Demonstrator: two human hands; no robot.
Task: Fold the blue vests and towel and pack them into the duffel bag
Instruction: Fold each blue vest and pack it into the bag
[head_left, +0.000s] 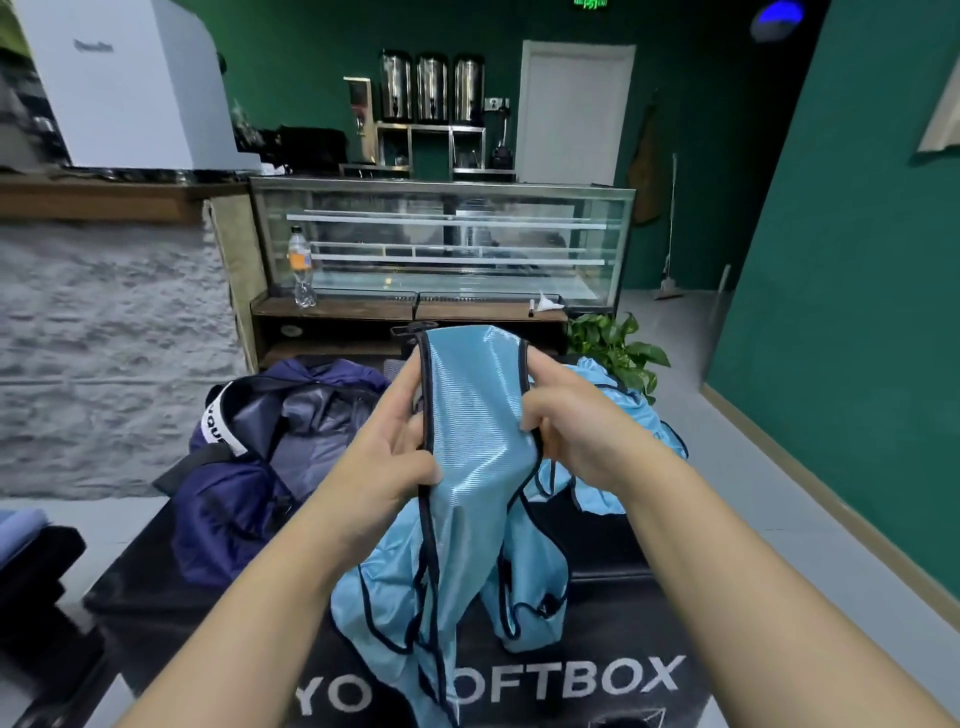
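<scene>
Both hands, left hand (387, 457) and right hand (576, 426), grip an unfolded blue vest (478, 415); the duffel bag (249, 457) seems still unpacked; more vests (623, 415) wait.

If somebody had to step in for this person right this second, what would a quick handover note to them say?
Left hand: grips the dark-trimmed left edge of a blue vest, held up in the air.
Right hand: pinches the same vest's right edge.
Things: the vest's lower part hangs down onto the black mat. More blue vest fabric lies bunched behind the right hand. The navy duffel bag sits open on the left.
Done: no folded vest shows, and none shows in the bag.
Left: fold this vest and the rest, then pack them. No towel is plainly visible.
</scene>
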